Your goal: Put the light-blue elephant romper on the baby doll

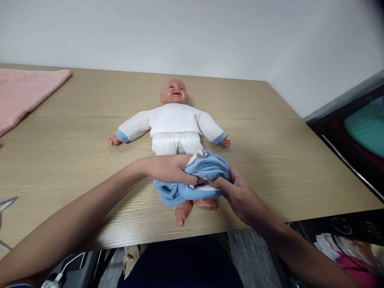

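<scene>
A baby doll [175,120] in a white long-sleeved top with blue cuffs lies face up on the table, its bare feet toward me. Over its lower legs is a bunched blue fleecy garment [207,165] with white lining. My left hand [169,168] reaches in from the left, fingers and thumb around the gathered cloth. From the right, my right hand [235,190] grips the same bundle, its thumb pressing at the opening. Both hands meet just above the doll's feet [183,213]. Some fingertips are hidden in the folds.
A pink cloth [28,94] lies at the left of the wooden table [264,160]. The wall stands behind. On the right is a dark case or chair with something teal [367,126]. White cable loops [7,202] show at the left edge; packets [345,252] sit below the table at right.
</scene>
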The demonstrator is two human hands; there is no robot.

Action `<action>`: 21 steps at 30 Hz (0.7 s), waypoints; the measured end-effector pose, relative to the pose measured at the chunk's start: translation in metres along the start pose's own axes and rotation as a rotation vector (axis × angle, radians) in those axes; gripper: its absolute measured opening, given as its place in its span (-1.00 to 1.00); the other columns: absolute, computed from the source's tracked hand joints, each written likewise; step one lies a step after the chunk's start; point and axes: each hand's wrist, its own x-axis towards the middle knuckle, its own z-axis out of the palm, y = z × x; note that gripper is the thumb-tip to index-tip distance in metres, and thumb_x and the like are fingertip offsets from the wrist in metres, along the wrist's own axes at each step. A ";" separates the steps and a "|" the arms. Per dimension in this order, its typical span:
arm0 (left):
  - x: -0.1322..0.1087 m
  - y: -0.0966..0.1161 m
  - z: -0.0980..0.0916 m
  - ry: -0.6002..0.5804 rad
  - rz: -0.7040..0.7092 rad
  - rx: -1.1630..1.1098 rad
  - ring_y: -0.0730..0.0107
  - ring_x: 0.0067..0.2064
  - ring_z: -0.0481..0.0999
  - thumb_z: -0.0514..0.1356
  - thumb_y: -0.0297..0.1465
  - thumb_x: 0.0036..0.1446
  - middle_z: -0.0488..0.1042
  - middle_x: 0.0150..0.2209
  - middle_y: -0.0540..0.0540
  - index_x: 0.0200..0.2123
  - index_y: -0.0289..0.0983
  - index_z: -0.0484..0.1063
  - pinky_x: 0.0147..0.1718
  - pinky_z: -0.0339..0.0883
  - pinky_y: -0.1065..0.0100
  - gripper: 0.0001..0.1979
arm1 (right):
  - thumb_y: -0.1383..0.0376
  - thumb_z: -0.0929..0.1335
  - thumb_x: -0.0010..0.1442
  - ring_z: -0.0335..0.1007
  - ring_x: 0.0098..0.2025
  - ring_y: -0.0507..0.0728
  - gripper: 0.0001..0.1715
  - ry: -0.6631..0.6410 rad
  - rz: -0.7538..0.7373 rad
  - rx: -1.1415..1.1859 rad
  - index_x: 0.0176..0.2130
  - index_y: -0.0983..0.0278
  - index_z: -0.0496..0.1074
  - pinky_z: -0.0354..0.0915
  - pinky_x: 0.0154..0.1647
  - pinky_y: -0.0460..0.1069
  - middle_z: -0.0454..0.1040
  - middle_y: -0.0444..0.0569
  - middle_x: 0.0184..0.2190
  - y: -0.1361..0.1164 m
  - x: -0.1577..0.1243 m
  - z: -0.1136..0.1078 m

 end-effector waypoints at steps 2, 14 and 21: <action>-0.001 0.002 0.003 0.036 -0.033 0.083 0.23 -0.09 0.60 0.32 -0.39 0.19 0.62 -0.11 -0.01 -0.08 -0.18 0.47 -0.10 0.49 0.28 -0.77 | 0.14 0.50 0.21 0.65 -0.07 0.23 -0.51 0.011 0.014 -0.063 0.12 0.16 0.61 0.56 0.01 0.11 0.72 -0.06 -0.10 0.001 -0.002 -0.003; 0.003 0.008 0.049 0.289 -0.213 0.786 -0.14 0.10 0.63 0.21 -0.42 0.29 0.62 0.05 -0.25 0.39 -0.18 0.32 0.03 0.49 -0.02 -0.40 | 0.09 0.44 0.40 0.63 0.30 0.33 -0.42 0.077 -0.092 -0.280 0.32 0.15 0.46 0.57 0.28 0.21 0.69 0.07 0.20 0.021 -0.048 0.017; 0.008 0.004 0.058 0.413 -0.213 0.809 -0.18 0.16 0.53 0.26 -0.46 0.24 0.58 0.08 -0.28 0.32 -0.29 0.34 0.14 0.52 -0.14 -0.42 | 0.29 0.47 0.19 0.43 -0.23 0.22 -0.87 0.494 -0.474 -0.696 -0.22 0.15 0.47 0.36 -0.16 0.12 0.48 -0.12 -0.32 0.052 -0.054 0.010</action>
